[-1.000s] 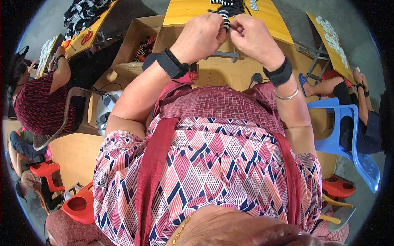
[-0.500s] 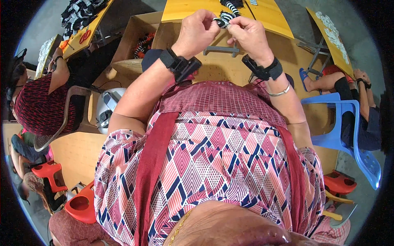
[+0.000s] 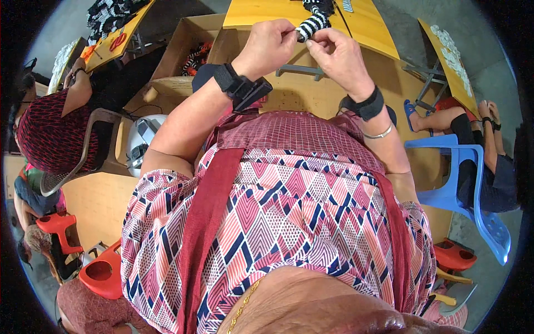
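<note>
A black-and-white striped fabric tube (image 3: pixel 314 23) hangs between my hands, its far end running onto dark cloth (image 3: pixel 324 6) at the edge of the yellow table (image 3: pixel 256 14). At the tube's near end, the thumb and forefinger of my left hand (image 3: pixel 270 49) are closed in a pinch on its left side. My right hand (image 3: pixel 339 58) pinches the same end from the right, thumb and forefinger together. The exact spot between the fingertips is too small to make out.
Left of the table stands a cardboard box (image 3: pixel 173 58) holding orange-and-black striped pieces (image 3: pixel 196 58). People sit at yellow tables on both sides. A blue plastic chair (image 3: pixel 473 167) is on the right, red stools (image 3: pixel 103 275) at lower left. Striped cloth (image 3: pixel 111 19) lies piled at far left.
The striped piece was bunched between my fingers; now it is stretched out longer, away from me. My right hand has turned and dropped slightly nearer.
</note>
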Motion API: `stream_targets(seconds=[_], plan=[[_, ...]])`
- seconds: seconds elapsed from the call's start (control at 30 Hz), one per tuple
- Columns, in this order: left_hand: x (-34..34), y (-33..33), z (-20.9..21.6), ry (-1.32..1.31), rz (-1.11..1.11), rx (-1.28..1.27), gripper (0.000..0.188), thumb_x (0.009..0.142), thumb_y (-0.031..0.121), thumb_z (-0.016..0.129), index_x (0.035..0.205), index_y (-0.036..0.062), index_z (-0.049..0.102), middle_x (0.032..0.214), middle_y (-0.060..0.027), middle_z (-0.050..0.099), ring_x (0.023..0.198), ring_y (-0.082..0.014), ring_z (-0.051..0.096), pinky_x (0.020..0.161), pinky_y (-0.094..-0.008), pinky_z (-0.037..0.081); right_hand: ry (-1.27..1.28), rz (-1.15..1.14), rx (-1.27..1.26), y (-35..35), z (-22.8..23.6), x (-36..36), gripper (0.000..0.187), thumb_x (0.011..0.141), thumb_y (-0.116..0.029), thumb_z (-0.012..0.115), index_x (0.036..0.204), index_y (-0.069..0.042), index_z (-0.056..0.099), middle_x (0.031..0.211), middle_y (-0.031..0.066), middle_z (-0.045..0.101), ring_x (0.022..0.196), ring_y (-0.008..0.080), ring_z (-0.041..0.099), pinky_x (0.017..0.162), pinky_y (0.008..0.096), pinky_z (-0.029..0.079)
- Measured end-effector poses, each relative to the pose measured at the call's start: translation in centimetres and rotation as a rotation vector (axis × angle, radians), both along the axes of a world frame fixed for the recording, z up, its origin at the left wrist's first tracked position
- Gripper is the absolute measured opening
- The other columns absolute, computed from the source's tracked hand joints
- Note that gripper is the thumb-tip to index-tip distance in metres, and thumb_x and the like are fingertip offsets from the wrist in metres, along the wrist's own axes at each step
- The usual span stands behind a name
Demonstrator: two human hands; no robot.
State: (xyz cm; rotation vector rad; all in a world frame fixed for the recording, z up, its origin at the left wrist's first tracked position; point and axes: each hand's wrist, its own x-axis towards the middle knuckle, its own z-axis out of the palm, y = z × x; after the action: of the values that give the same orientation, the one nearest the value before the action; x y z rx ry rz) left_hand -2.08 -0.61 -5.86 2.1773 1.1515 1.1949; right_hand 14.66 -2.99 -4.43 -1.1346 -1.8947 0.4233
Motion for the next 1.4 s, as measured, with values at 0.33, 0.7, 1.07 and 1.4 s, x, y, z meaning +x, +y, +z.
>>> stream_targets(seconds=[0.33,0.7,1.07,1.4], plan=[[0.9,0.0,1.1,0.222,-0.037,0.359,0.002,0.071,0.002,0.053,0.071,0.0005,0.054,0.068,-0.0161,0.055,0.062,-0.0338,0.055,0.054,-0.0399,0.045,-0.234,0.018,-0.024,1.2,1.7,0.6,0.018,0.07,-0.015,0.052,0.068,0.003,0.055,0.056,0.0182,0.053,0.051,0.032,0.053,0.05,0.0374,0.042],[1.5,-0.8,0.2,0.221,0.084,0.268,0.01,0.069,0.01,0.056,0.066,0.0011,0.053,0.063,-0.0156,0.055,0.06,-0.0342,0.055,0.054,-0.0396,0.045,-0.201,-0.145,0.16,2.0,-1.6,-0.2,0.022,0.071,-0.018,0.051,0.059,0.0,0.053,0.058,0.0197,0.052,0.055,0.0359,0.053,0.05,0.041,0.043],[1.4,2.5,1.7,0.178,0.067,0.221,0.009,0.071,0.009,0.056,0.068,0.0016,0.057,0.061,-0.0171,0.055,0.058,-0.0327,0.056,0.052,-0.0359,0.045,-0.069,-0.069,0.206,2.7,0.3,0.6,0.022,0.071,-0.016,0.052,0.057,0.001,0.051,0.055,0.0191,0.05,0.049,0.0314,0.052,0.046,0.0361,0.041],[0.4,1.7,-1.3,0.048,-0.082,-0.107,0.013,0.074,0.012,0.055,0.074,0.0001,0.06,0.059,-0.0081,0.057,0.054,-0.0133,0.052,0.053,-0.0275,0.042,-0.086,-0.028,0.018,1.4,-1.8,1.4,0.025,0.072,-0.018,0.05,0.057,0.002,0.05,0.052,0.0188,0.047,0.045,0.0299,0.049,0.045,0.0359,0.039]])
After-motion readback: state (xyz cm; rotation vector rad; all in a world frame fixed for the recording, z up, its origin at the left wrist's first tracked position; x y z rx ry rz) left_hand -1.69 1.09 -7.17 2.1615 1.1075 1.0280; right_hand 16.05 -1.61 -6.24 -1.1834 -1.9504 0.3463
